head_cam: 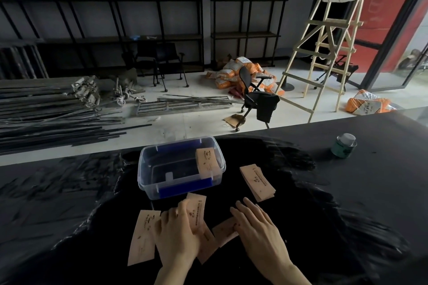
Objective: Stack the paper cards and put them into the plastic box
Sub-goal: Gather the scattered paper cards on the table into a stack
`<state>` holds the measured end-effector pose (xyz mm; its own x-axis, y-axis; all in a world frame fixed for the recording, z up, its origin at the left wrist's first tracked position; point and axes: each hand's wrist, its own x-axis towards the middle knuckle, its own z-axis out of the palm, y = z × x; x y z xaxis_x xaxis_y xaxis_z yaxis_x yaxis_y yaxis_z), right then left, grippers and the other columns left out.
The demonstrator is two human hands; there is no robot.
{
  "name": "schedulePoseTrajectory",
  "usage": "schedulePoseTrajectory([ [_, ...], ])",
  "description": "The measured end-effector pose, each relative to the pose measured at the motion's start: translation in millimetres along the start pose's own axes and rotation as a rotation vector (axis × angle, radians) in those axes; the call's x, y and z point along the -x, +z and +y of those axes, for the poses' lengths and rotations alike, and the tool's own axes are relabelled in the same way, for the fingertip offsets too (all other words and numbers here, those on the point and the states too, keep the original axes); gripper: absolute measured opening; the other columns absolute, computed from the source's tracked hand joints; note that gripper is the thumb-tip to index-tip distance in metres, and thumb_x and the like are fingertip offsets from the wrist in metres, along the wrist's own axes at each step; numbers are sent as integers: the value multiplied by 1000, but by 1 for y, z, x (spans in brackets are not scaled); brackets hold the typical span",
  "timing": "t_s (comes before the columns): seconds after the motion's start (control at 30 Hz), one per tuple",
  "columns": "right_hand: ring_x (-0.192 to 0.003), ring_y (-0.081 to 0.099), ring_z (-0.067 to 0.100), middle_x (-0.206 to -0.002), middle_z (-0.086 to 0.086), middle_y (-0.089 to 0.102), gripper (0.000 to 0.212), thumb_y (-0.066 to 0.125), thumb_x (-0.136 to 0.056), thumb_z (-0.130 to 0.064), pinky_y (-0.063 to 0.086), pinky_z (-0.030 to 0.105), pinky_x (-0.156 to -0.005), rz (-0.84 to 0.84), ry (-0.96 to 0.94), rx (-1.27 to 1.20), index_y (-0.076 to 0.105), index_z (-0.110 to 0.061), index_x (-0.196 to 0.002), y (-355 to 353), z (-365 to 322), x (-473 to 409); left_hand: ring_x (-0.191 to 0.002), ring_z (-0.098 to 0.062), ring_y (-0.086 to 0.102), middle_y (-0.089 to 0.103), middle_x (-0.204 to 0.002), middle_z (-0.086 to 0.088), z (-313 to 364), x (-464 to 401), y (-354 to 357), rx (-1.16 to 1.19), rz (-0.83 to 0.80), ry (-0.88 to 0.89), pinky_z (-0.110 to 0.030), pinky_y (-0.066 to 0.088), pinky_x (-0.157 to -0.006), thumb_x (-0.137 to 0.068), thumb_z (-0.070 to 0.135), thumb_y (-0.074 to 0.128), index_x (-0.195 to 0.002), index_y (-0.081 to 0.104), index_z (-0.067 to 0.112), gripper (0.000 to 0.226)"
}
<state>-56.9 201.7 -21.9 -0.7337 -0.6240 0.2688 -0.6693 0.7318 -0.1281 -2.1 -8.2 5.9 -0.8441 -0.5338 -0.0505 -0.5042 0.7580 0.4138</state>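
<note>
A clear plastic box point(148, 169) with blue clips stands on the black table, and one tan paper card point(206, 165) leans inside it at the right. A small pile of cards point(257, 181) lies right of the box. Near me, one card point(142, 237) lies flat at the left. My left hand point(177, 236) rests palm down on several overlapping cards point(196, 206). Fingers together, my right hand point(259, 230) lies flat, its thumb side touching another card point(223, 231). Neither hand lifts a card.
A green tin with a white lid point(344, 146) stands far right on the table point(69, 203). Beyond the table edge the floor holds metal rods, an office chair point(257, 97), orange sacks and a wooden ladder point(324, 37).
</note>
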Motion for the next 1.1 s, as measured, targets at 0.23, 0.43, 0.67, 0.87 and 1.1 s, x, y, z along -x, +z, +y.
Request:
schedulePoseTrajectory([
  [0.23,-146,42,25,-152,2,55,53,45,-96,-35,46,44,-112,30,8,58,52,-21,-146,12,3,-1,-102,-17,67,57,-118,11,-11,-6,-5,327,75,83,-20,50,-64,-79,1,80,-132,49,34,71],
  [0.43,-142,47,25,-151,6,56,52,48,-95,-34,51,42,-107,109,30,33,55,-16,-143,9,-3,-2,-107,0,64,64,-113,19,6,-4,-5,485,-59,294,-17,54,-90,-92,-1,64,-123,57,40,52],
  [0.67,-149,35,33,-159,14,42,66,52,-96,-38,34,45,-119,158,72,26,37,-13,-155,13,-3,-1,-107,-13,71,68,-117,-2,33,9,7,724,-325,333,-39,63,-94,-91,-11,45,-118,58,22,45],
  [0.87,-144,45,29,-149,9,57,70,66,-92,-41,23,44,-124,56,-83,117,44,-11,-151,14,-2,-9,-109,-3,64,59,-124,2,30,11,9,695,-311,293,-33,61,-94,-90,-10,52,-118,50,31,49],
  [1.1,-135,55,28,-136,9,66,49,46,-96,-32,22,45,-119,89,-30,109,58,-11,-139,19,-3,-14,-122,-21,52,54,-133,1,-6,11,5,19,51,-101,-38,42,-103,-78,62,62,-132,41,29,67],
])
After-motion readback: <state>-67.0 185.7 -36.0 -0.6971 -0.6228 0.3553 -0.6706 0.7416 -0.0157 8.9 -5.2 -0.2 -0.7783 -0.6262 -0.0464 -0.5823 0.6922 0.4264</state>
